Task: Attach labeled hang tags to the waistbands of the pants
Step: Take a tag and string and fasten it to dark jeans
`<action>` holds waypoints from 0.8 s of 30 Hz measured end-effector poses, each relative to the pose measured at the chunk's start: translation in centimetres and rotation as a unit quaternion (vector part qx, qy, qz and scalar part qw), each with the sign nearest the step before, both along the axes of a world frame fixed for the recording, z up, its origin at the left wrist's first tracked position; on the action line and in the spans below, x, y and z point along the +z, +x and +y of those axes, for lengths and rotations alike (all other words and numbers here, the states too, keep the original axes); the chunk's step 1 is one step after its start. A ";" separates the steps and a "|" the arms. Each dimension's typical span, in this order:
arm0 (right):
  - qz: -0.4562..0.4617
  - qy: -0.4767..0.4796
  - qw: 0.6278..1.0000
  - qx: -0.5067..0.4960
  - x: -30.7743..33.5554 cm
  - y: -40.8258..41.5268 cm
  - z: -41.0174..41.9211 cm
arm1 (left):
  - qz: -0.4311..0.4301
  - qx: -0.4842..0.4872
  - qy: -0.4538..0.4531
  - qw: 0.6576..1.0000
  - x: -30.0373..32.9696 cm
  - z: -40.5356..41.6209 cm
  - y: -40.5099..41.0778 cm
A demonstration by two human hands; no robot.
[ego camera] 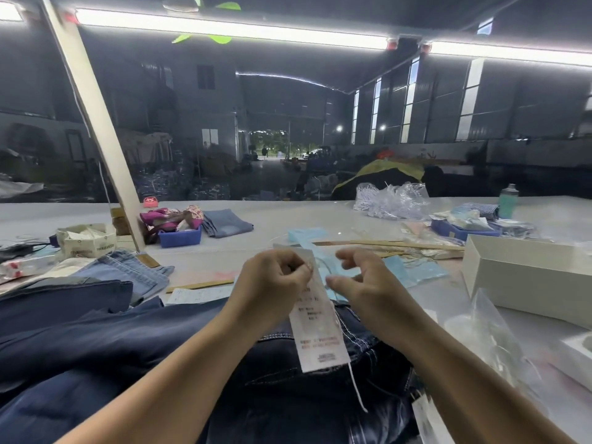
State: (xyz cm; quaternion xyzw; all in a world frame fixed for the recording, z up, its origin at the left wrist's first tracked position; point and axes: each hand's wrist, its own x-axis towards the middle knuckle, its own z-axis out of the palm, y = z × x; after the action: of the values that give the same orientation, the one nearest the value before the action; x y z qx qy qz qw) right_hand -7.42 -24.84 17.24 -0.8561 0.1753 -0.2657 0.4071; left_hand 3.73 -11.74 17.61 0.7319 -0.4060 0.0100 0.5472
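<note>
Hang tag, a long white printed strip, hangs raised above the dark denim pants that lie on the counter below both hands. Left hand: fingers curled, thumb and forefinger pinching the tag near its upper end. Right hand: just beside the left, to the tag's right, fingers partly curled around a thin, pale loop of string that arcs between the two hands; whether the fingertips actually pinch the string cannot be told from this view. A loose tail of the same white string trails below the tag's lower edge, over the pants.

Both forearms reach forward from the lower corners and converge over the waistband area, wrists slightly raised, palms turned towards each other.

Likely risks, as judged from this pose: the string is fine and slack, so it may slip from the right hand's fingers or pull out of the tag before it is fastened; the dangling tail may snag on the contrast stitching under the hands; and the tag, held only at its top, may twist so that the printed face ends turned inward.
</note>
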 end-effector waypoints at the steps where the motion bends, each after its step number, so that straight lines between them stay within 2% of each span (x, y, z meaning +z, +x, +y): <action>1: 0.052 -0.026 0.998 0.004 -0.3 -0.4 -0.2 | 0.002 0.000 -0.006 1.000 0.1 -0.3 0.1; 4: 0.152 -0.043 0.987 0.034 -1.3 -1.2 -0.6 | -0.002 -0.004 -0.012 1.000 0.4 -1.3 -0.1; 7: 0.100 -0.077 0.992 0.022 -1.7 -1.9 -1.3 | 0.005 -0.015 -0.020 1.000 0.5 -2.8 -0.5; 10: 0.031 -0.043 0.999 0.002 -1.8 -3.1 -2.7 | 0.004 -0.023 -0.027 0.999 0.6 -4.3 -1.3; 12: -0.011 -0.031 0.999 -0.043 -2.3 -4.1 -4.6 | -0.001 -0.027 -0.023 0.999 0.7 -5.6 -1.9; 14: -0.016 -0.029 0.996 -0.088 -3.2 -5.2 -7.2 | -0.007 -0.030 -0.009 0.999 0.4 -7.1 -2.4; 19: 0.068 0.061 0.976 -0.197 -8.2 -8.1 -13.9 | -0.016 -0.016 0.012 1.000 -0.4 -11.2 -3.5; 24: 0.238 0.081 0.935 -0.251 -12.7 -9.9 -19.0 | -0.030 -0.071 0.070 0.995 -1.1 -15.1 -4.5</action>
State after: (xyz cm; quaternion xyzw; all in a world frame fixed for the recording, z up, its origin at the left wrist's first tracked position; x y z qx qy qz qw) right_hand -17.30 -43.80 4.51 -0.7869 0.4966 -0.1328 0.3413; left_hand -0.81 -26.80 16.49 0.7369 -0.4728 -0.0353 0.4818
